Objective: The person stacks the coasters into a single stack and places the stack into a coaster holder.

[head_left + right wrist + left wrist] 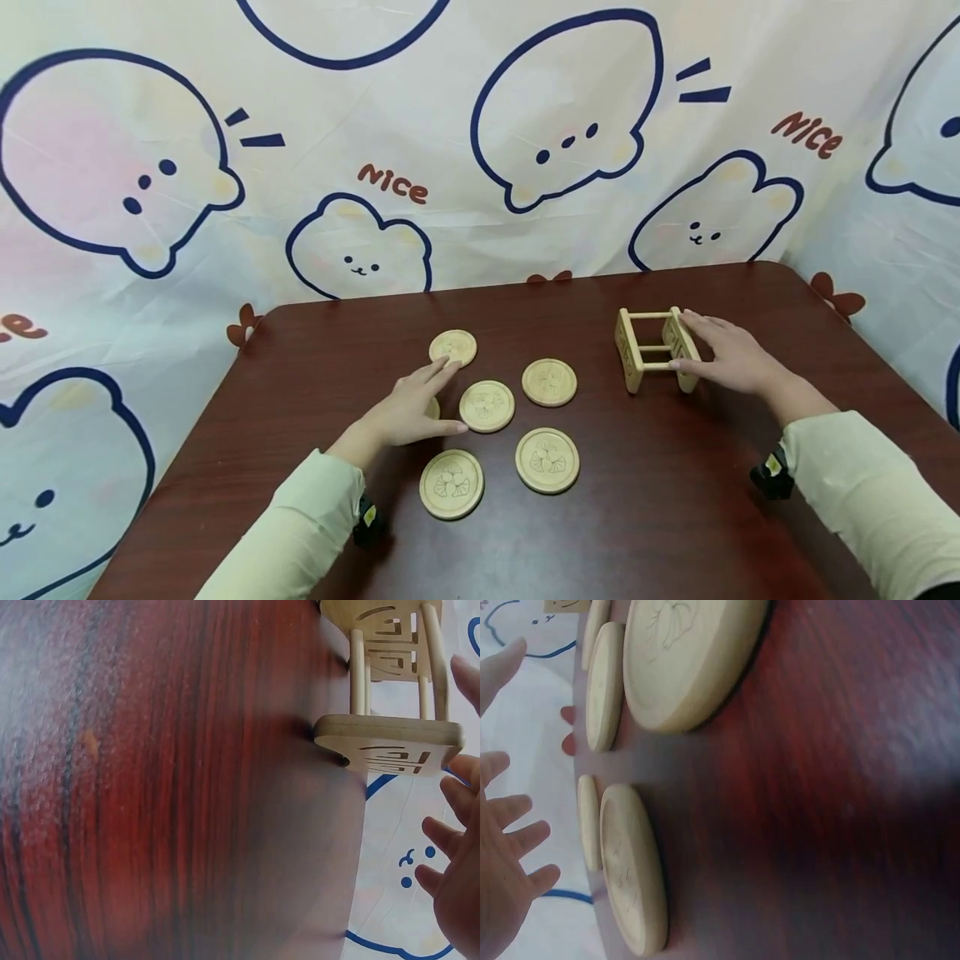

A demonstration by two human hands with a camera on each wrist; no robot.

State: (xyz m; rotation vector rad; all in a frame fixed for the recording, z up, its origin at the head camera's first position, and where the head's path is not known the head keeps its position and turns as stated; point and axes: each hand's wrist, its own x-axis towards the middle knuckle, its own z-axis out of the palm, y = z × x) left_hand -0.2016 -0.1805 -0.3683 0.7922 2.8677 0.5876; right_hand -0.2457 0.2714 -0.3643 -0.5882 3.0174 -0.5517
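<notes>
Behind a dark reddish-brown table (645, 517) hangs a pale cloth (465, 242) printed with blue-outlined cartoon heads (360, 237); the word "Nice" (392, 183) reads in reddish-brown letters at two spots, and a lone "e" shows at the left edge. Two cream sleeves (292, 525) reach in from below. The left hand (408, 408) hovers palm down, fingers loosely extended and thumb spread, holding nothing. The right hand (727, 354), also with spread, unclenched fingers, reaches round the right side of a small pale wooden rack (628, 354) standing toward the table's right rear; whether skin touches wood I cannot tell. Its two upright panels, cut with angular slots, are joined by rods. Six round wooden coasters (547, 461) lie flat left of the rack, the visible faces engraved with leaf-like fans; one (433, 408) is mostly hidden beneath the left hand. Smallest are black devices (771, 475) at both wrists, each bearing a yellowish mark.
</notes>
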